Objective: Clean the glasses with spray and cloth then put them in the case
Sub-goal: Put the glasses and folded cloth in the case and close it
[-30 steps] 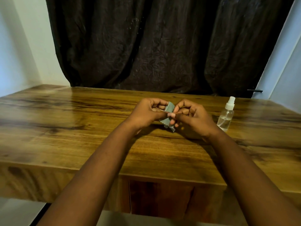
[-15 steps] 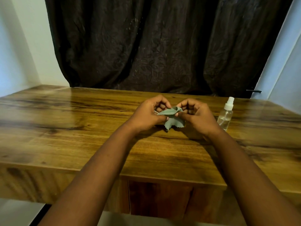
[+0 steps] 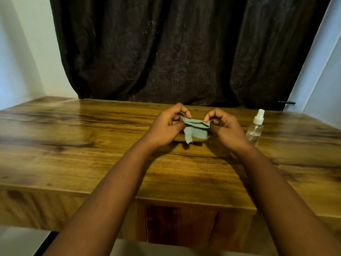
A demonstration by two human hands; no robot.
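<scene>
I have the cloth [image 3: 195,129] up off the table [image 3: 92,145], held between both hands over the middle of the top. My left hand [image 3: 168,126] pinches its left edge between thumb and forefinger, and my right hand [image 3: 224,126] pinches the right edge the same way; the other fingers on each hand are curled in. The cloth is bunched along the top between the two pinches, with a loose flap hanging down below.

The spray bottle [image 3: 256,127] stands upright on the table just to the right of my right hand, not touching it. I cannot find the glasses or the case anywhere in view; something low and brownish lies on the table right behind the hanging flap, but the cloth and my hands hide too much of it to say what it is.

As I judge it, I am at the cloth-handling step, either opening it out or folding it. Whether the lenses are already wiped I cannot tell. Next I need to get the cloth into a usable shape, then free one hand while the other keeps the cloth, and locate the glasses.
</scene>
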